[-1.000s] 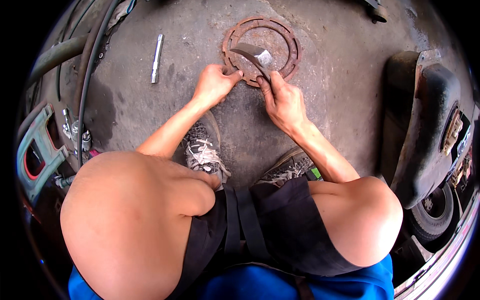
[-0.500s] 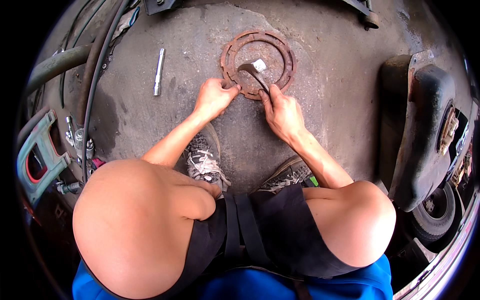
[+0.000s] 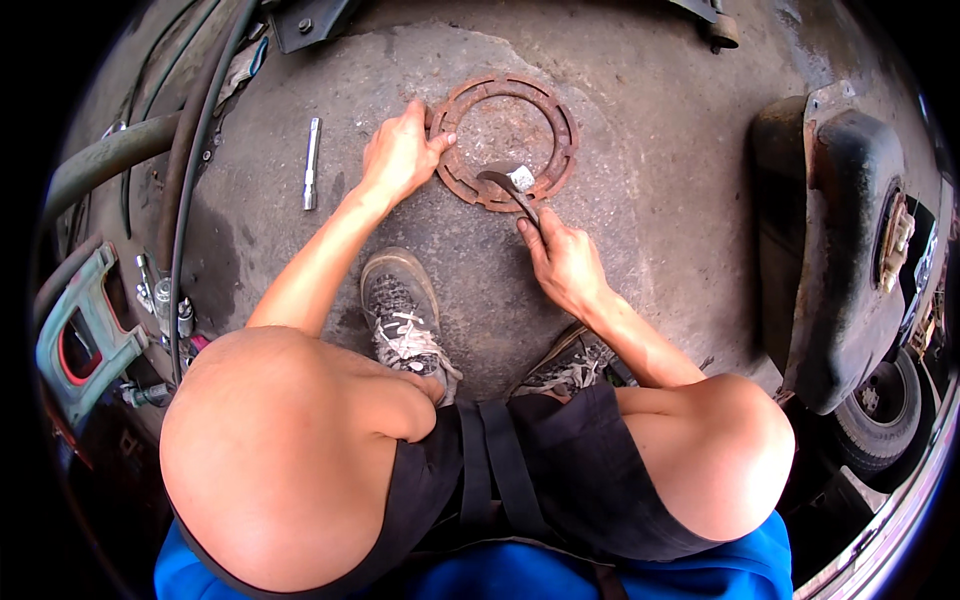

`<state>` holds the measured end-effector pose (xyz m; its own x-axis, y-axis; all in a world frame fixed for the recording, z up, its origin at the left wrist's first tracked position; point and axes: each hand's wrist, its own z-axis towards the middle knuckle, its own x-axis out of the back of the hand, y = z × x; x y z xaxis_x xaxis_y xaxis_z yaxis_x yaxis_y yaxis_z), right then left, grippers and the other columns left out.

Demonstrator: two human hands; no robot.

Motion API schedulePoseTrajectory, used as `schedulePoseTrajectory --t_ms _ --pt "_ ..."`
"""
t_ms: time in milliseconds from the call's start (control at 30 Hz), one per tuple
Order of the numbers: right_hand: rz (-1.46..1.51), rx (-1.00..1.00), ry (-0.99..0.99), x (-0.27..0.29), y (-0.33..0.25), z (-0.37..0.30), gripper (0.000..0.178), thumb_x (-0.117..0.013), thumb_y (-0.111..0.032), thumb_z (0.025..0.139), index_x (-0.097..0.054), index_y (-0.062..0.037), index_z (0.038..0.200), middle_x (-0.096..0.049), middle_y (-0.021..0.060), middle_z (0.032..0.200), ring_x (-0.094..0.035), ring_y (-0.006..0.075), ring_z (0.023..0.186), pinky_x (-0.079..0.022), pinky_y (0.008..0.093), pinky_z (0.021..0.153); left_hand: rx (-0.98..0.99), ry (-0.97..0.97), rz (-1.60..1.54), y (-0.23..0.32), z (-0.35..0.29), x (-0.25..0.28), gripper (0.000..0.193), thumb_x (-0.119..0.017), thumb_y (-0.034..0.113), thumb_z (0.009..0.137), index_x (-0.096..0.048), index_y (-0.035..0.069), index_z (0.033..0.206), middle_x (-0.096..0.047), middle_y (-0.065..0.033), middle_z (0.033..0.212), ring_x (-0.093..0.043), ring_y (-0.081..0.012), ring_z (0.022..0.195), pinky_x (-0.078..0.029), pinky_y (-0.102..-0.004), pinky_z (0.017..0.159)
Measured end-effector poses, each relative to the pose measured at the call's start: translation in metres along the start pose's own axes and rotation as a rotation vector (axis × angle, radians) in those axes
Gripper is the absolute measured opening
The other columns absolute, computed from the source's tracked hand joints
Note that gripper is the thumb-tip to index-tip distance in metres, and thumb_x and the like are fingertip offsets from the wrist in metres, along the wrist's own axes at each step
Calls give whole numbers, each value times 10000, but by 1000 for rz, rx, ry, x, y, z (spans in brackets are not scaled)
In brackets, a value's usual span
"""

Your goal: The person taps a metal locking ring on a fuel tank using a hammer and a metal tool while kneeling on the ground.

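Observation:
A rusty, flat metal ring (image 3: 567, 145) with slots around it lies on the concrete floor in front of my feet. My left hand (image 3: 395, 160) holds its left rim, the thumb on top and the fingers at the outer edge. In my right hand (image 3: 570, 265) is the handle of a hammer (image 3: 522, 178). Its head has a dark curved end pointing left and a bright, blocky end. The hammer head is over the near part of the ring; whether it touches the metal I cannot tell.
Left of the ring lies a slim silver metal tube (image 3: 312, 165). Hoses (image 3: 185, 170) and a green-grey stand (image 3: 90, 340) are at far left. A large black tank (image 3: 850, 260) stands at right, with a tyre (image 3: 882, 415) below it. My shoes (image 3: 402, 310) flank the near floor.
My left hand has moved farther up along the ring's left rim. The hammer head has come nearer to me, from the ring's middle to its near side. The view has shifted slightly.

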<state>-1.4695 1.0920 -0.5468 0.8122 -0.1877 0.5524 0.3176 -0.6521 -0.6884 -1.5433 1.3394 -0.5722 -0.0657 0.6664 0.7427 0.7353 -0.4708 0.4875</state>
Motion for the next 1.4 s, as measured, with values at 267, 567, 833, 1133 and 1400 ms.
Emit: schedulePoseTrajectory --t_ms 267,567,833,1133,1400 --pt "112 -33 242 11 0 0 321 -570 -269 1019 -486 -4 858 -565 263 614 -603 503 636 -451 515 532 9 -296 137 21 -59 -14 414 -758 371 841 -665 20 1040 -708 -228 912 -673 -435 961 -520 -526 802" --pt "45 138 241 3 -1 4 259 -561 -252 1015 -493 -22 915 -609 245 652 -621 485 642 -482 528 557 -259 -9 138 11 -44 -23 685 -759 324 848 -468 147 1442 -525 -175 1145 -662 -411 920 -540 -491 754" --pt "-23 52 122 11 -9 10 276 -523 -280 1024 -498 -15 951 -648 259 727 -652 488 721 -509 546 623 -231 -61 131 14 -44 -27 714 -761 323 851 -453 161 1474 -515 -194 1126 -665 -399 931 -544 -488 762" --pt "-32 -4 110 8 0 4 269 -540 -271 1020 -497 -18 938 -623 268 716 -629 497 719 -491 537 624 -229 -70 127 17 -44 -28 728 -764 294 849 -442 140 1483 -501 -214 1177 -664 -405 964 -550 -483 789" --pt "-9 46 124 6 5 -4 279 -521 -286 1021 -498 -22 937 -641 256 720 -643 492 730 -504 563 635 -224 -86 154 21 -45 -27 732 -757 286 855 -429 127 1490 -497 -223 1175 -663 -413 968 -553 -486 797"
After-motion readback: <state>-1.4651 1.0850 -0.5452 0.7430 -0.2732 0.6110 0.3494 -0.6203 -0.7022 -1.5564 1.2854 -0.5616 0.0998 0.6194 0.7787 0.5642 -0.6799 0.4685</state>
